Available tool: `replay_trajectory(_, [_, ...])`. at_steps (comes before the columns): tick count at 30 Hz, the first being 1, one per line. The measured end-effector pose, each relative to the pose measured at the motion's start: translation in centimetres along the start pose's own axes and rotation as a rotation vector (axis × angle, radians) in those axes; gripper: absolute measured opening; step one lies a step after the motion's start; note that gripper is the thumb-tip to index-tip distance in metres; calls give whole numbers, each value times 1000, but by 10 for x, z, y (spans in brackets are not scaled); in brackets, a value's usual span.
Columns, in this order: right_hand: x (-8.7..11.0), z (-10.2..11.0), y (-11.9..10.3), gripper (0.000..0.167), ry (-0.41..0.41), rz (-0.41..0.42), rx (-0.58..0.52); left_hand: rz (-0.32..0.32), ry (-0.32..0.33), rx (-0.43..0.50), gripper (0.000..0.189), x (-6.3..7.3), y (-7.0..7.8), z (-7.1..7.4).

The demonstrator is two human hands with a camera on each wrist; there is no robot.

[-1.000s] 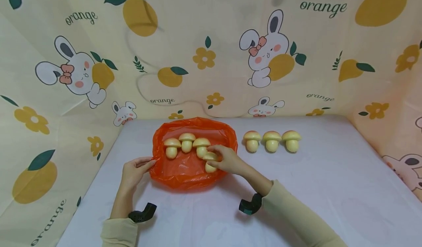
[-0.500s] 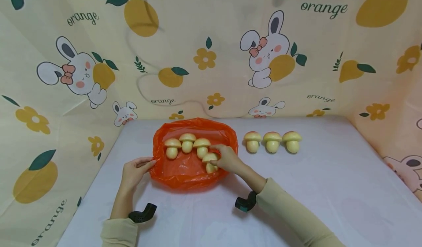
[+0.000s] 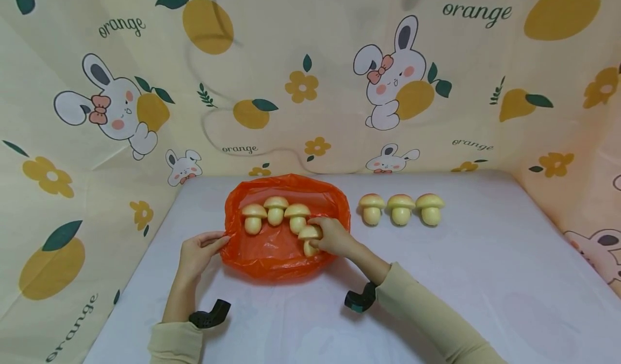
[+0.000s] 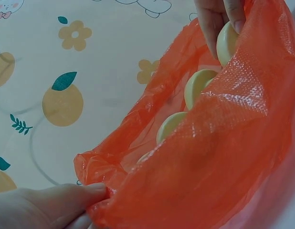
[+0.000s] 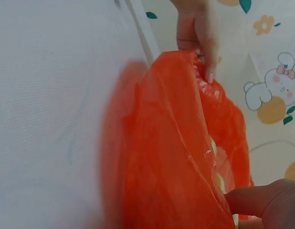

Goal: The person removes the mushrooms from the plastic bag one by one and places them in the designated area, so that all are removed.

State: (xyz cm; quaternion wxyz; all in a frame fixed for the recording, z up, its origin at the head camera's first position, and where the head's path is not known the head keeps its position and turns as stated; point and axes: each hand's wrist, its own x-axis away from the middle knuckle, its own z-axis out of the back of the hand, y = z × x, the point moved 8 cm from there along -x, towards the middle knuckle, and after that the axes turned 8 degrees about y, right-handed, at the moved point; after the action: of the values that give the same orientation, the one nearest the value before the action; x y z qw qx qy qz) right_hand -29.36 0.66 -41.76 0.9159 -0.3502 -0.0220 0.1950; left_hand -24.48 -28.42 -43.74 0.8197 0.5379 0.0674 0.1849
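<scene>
An orange-red plastic bag [image 3: 269, 270] lies spread with its mouth wide and its rim rolled. At its left edge my left hand [image 3: 195, 253] pinches the rim between thumb and fingers, also plain in the left wrist view, where the hand [image 4: 47, 205] is at the lower left. Inside, by the right wall, my right hand [image 3: 335, 238] grips a pale yellow model mushroom [image 3: 308, 233] by its right side. Three like it stand along the bag's back: a left mushroom [image 3: 253, 219], a middle mushroom [image 3: 275, 211] and a right mushroom [image 3: 297, 218]. The bag wall [image 5: 162, 157] hides most of them in the right wrist view.
To the right of the bag, three more mushrooms stand in a row: a near-bag mushroom [image 3: 371, 210], a middle one [image 3: 400, 210] and an outer one [image 3: 429, 210]. The table [image 3: 466, 277] wears a white cover, and a printed cloth [image 3: 301, 40] hangs behind it.
My right hand has shifted slightly down and toward the left with the mushroom, which sits a touch lower in the bag. The left hand keeps its place on the rim.
</scene>
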Motion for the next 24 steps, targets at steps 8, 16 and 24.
replay_trajectory(8, [-1,1,1,44,21,14,-42,2,0,5,45,0,-2,0])
replay_trajectory(16, [1,9,-4,44,79,98,-88,-13,14,25,43,0,2,1])
replay_trajectory(24, [3,17,-6,42,91,143,-157,-9,10,19,41,0,3,0])
